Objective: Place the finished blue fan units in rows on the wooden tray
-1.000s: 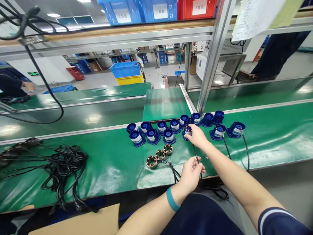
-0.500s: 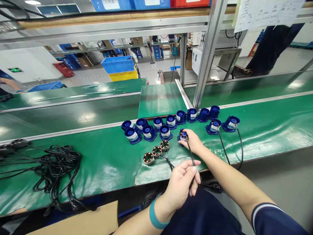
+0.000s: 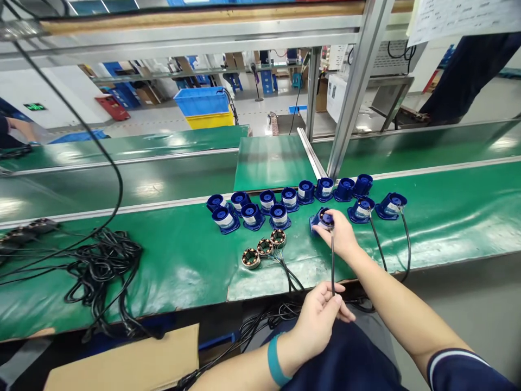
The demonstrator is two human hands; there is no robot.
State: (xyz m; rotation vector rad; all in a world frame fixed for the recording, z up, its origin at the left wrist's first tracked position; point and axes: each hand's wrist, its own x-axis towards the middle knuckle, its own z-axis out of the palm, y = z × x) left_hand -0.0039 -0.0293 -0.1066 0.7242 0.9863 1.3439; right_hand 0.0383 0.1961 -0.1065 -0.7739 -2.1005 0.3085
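Observation:
My right hand point(image 3: 341, 238) grips a blue plastic housing point(image 3: 323, 219) with a round part seated in it, on the green belt point(image 3: 183, 271). A black cable point(image 3: 332, 266) runs taut from that part down to my left hand point(image 3: 319, 316), which pinches it near the belt's front edge. Several more blue housings point(image 3: 260, 209) stand in two rows behind. Two housings with cables point(image 3: 376, 207) sit to the right. Three copper-wound stators point(image 3: 264, 248) lie to the left of my right hand.
A tangle of black cables point(image 3: 97, 271) lies at the left of the belt. A metal post point(image 3: 352, 92) rises behind the housings. A cardboard sheet point(image 3: 130, 364) is below the belt's edge. Another person's hand point(image 3: 20, 127) shows far left, and a dark-clothed person point(image 3: 468, 70) at the back right.
My right hand has moved the blue housing a little to the right. My left hand has slid down the cable towards me, pulling it straight.

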